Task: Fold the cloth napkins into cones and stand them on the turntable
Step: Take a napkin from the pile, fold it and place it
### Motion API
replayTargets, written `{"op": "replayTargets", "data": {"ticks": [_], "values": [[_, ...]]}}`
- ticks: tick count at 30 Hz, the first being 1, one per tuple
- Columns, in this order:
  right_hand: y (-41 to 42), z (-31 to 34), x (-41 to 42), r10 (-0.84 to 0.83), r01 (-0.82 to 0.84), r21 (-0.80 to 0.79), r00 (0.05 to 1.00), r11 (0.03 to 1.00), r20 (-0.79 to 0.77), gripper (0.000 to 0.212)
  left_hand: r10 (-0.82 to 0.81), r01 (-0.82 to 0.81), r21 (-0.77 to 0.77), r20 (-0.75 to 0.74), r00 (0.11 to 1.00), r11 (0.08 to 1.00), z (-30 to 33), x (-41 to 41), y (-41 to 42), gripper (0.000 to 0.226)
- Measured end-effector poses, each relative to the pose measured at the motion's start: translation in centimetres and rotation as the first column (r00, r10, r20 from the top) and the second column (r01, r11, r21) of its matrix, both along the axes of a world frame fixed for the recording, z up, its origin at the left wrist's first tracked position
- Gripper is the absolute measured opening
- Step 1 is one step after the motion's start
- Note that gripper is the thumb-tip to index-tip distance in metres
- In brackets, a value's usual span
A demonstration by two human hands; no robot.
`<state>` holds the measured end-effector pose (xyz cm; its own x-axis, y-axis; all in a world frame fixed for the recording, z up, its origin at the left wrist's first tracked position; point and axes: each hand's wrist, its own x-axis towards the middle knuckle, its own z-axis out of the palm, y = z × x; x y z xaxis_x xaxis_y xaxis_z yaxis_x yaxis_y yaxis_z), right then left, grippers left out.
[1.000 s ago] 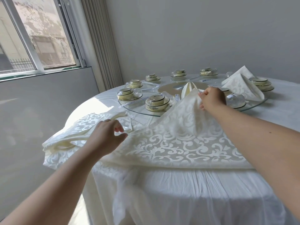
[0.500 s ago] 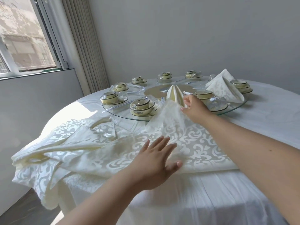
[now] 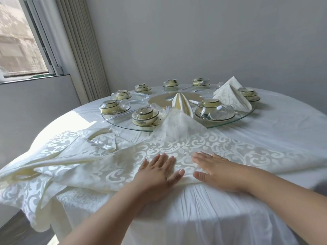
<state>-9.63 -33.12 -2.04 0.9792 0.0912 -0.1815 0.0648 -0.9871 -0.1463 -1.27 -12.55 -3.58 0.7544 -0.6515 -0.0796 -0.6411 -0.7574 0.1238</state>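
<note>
Both flat, open-fingered hands, left hand (image 3: 159,171) and right hand (image 3: 215,167), press the cream scroll-patterned napkin (image 3: 185,142), gripping nothing.

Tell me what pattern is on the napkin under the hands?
Swirly white leaf scrolls on cream napkin, lying flat under both hands; the head view shows it best.

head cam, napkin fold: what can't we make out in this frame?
- Near edge of the napkin: covered by left hand and right hand, head view.
- Spare napkins: pile overlaps, count unclear.
- Turntable near rim: napkin's raised corner hides it.
- Far place settings: too small for detail.
</note>
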Motion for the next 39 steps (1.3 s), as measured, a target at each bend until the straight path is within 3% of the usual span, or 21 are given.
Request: {"op": "replayTargets", "data": {"ticks": [15,19,22,26,29,31,35,39], "values": [[0.0,0.2,0.0,-0.123,0.120,-0.061,0.991,0.991,-0.054,0.078,0.030,-0.031,0.025,0.017,0.999,0.999,0.0,1.4,-0.4,0.074],[0.0,-0.2,-0.4,-0.138,0.135,-0.045,0.989,0.990,-0.062,0.083,0.031,-0.036,0.022,0.182,0.983,0.999,0.4,0.3,-0.7,0.070],[0.1,0.2,-0.1,-0.181,0.184,0.049,0.982,0.982,-0.059,0.069,-0.069,0.069,0.005,0.143,0.987,0.998,0.5,-1.3,-1.8,0.061],[2.1,1.6,0.9,-0.204,0.161,0.248,0.966,0.955,0.157,0.054,-0.076,0.076,0.017,0.045,0.996,0.997,-0.4,-1.9,-2.3,0.057],[4.2,2.0,2.2,-0.226,0.131,0.420,0.956,0.898,0.185,0.050,-0.081,0.080,0.026,0.059,0.995,0.996,-0.5,-1.8,-2.3,0.058],[4.5,1.0,3.0,-0.238,0.179,0.373,0.964,0.910,0.118,0.052,-0.077,0.076,0.022,0.060,0.995,0.997,-0.5,-1.8,-2.4,0.059],[1.9,-1.4,2.7,-0.322,0.319,0.059,0.946,0.946,0.047,0.057,-0.033,0.033,0.011,0.053,0.998,0.999,-0.7,-1.7,-1.8,0.059],[-2.0,-1.3,0.2,-0.454,0.454,0.008,0.891,0.891,0.010,0.060,0.045,-0.046,0.021,0.030,0.999,0.999,-0.8,-0.8,0.2,0.069]]}}
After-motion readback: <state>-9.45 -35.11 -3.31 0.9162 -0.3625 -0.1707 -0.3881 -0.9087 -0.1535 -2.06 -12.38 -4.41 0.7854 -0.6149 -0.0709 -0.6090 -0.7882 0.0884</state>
